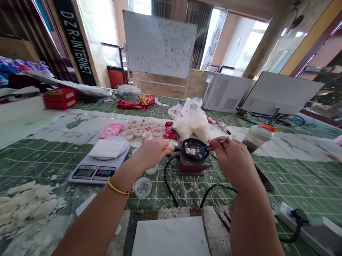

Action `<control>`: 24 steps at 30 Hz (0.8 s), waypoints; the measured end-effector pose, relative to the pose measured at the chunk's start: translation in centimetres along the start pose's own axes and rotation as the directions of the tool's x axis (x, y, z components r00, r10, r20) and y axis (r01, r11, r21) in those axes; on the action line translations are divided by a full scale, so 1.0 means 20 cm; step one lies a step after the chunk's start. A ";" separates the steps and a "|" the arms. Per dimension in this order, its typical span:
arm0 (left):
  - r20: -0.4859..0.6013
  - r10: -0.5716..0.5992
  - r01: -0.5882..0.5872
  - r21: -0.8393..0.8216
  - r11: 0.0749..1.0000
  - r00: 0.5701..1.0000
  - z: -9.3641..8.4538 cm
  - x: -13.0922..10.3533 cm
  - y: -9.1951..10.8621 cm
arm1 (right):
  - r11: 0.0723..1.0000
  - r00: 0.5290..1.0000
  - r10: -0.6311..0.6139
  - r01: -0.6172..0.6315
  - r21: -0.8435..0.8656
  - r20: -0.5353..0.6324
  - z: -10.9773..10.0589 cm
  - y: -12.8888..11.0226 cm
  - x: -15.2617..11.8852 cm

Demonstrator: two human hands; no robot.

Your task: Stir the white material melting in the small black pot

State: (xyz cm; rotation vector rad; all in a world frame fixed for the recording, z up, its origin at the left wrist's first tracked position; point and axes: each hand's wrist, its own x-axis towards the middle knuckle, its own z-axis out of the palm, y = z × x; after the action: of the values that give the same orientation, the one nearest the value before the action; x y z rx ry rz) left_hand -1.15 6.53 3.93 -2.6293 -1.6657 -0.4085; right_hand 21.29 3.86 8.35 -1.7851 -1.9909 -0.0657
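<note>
A small black pan [202,152] rests on a dark red and grey hot plate [191,167], with white lumps [190,150] inside it. My left hand [154,152], with a gold bangle at the wrist, is closed around the pan's wooden handle [171,148]. From the right, my right hand [230,157] pinches a thin blue stick [204,147], whose tip reaches into the pan beside the white lumps. Behind the pan stand plastic bags [199,126] of white material. Small cups with red bits on top [156,131] are grouped to the left of the pan.
A kitchen scale [99,170] and a pink mould [111,130] lie on the left, with white chunks [21,207] nearer. An orange-lidded jar [258,137] and a power strip [313,231] are on the right. Black cables [167,182] run before the hot plate; a white board [171,243] lies in front.
</note>
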 end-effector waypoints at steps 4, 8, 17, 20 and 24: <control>0.021 -0.021 0.021 -0.004 1.000 1.000 0.00 0.00 0.00 | 0.999 0.998 -0.018 0.017 0.028 0.052 0.01 -0.01 -0.01; 0.007 -0.004 0.004 0.013 1.000 1.000 0.01 0.01 0.00 | 1.000 0.998 -0.025 0.026 -0.008 0.054 0.03 -0.01 0.00; 0.025 -0.004 0.004 -0.009 1.000 1.000 -0.01 0.00 0.01 | 0.999 0.999 -0.020 0.022 -0.036 0.034 0.01 -0.01 -0.01; 0.022 0.007 -0.007 -0.004 1.000 1.000 -0.02 -0.01 0.01 | 0.998 0.999 -0.012 0.015 -0.056 0.053 0.02 -0.01 0.00; 0.044 -0.020 0.020 -0.011 1.000 0.999 -0.02 -0.01 0.02 | 0.997 0.999 -0.015 0.019 -0.079 0.051 0.01 0.00 0.00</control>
State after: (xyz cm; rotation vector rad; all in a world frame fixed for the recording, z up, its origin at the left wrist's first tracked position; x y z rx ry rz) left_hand -1.00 6.20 4.40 -2.6508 -1.7085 -0.3649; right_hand 21.30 3.91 8.15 -1.8364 -2.0656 -0.1074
